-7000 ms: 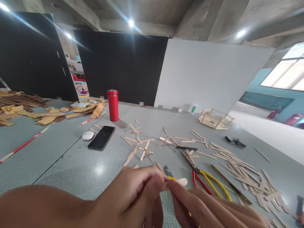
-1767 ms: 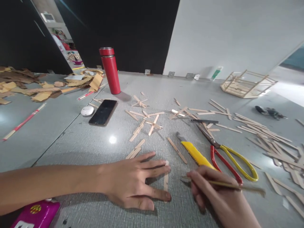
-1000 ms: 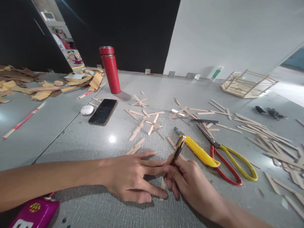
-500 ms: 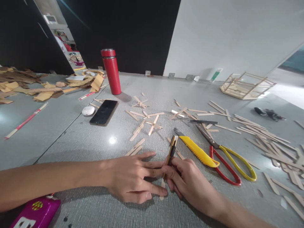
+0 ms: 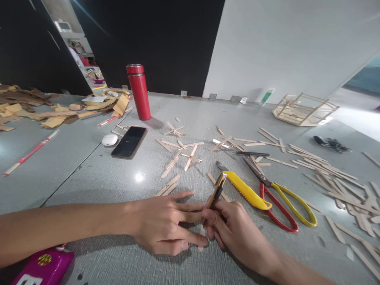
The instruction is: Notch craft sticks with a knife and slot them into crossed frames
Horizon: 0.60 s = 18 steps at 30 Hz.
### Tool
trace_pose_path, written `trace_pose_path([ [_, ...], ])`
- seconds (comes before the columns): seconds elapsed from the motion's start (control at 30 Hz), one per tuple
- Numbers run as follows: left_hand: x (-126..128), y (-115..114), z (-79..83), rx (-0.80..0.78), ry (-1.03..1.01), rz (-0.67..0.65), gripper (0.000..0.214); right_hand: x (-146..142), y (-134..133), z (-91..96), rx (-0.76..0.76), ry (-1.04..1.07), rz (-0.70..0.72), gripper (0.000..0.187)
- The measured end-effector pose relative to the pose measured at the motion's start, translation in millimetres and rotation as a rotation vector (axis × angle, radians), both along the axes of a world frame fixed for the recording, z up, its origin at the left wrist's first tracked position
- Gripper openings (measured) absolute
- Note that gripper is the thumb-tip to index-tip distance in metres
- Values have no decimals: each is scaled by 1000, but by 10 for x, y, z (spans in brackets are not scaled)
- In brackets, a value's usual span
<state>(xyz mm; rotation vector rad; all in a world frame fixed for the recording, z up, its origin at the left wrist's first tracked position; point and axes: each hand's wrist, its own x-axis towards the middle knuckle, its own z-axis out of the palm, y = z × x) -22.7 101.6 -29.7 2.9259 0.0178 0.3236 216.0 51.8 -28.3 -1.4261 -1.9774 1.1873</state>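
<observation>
Where the grey floor (image 5: 89,186) spreads wide from near to far, backed by a black panel (image 5: 142,35) at far left and a white panel (image 5: 291,43) at far right. Heaped along the far left, brown cardboard scraps (image 5: 38,111). Far right, a small frame built of sticks (image 5: 303,109). Strewn across the right side, loose wooden sticks (image 5: 323,168); more scattered at centre. Far centre-left, upright, a red flask (image 5: 138,92). Near it on the floor, a black phone (image 5: 129,142) with a small white case (image 5: 109,139) just beside, to its left. Right of centre, scissors (image 5: 282,196) with one red and one yellow handle, touching a yellow utility knife (image 5: 243,189). Near left corner, partly cut off, a pink object (image 5: 44,267).

Near centre, the left hand (image 5: 162,221) flat and spread, fingers pressing down a short wooden stick (image 5: 202,232) lying on the floor, mostly hidden between the two hands. Just right and touching, the right hand (image 5: 237,231) curled closed around a slim brass-coloured knife (image 5: 216,192), held like a pen, tilted with its far end raised, its near end down at the stick.
</observation>
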Motion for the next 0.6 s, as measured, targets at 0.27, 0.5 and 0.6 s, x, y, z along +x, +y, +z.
trace_pose_path([
  [0.27,12,-15,6,-18,-17,9,41,-32,28,78,92,1,53,40],
  [0.5,9,-13,8,-15,-20,17,42,-19,26,81,54,-28,8,41],
  [0.6,5,-11,-1,-8,0,21,43,-8,22,69,14,-23,-9,40],
])
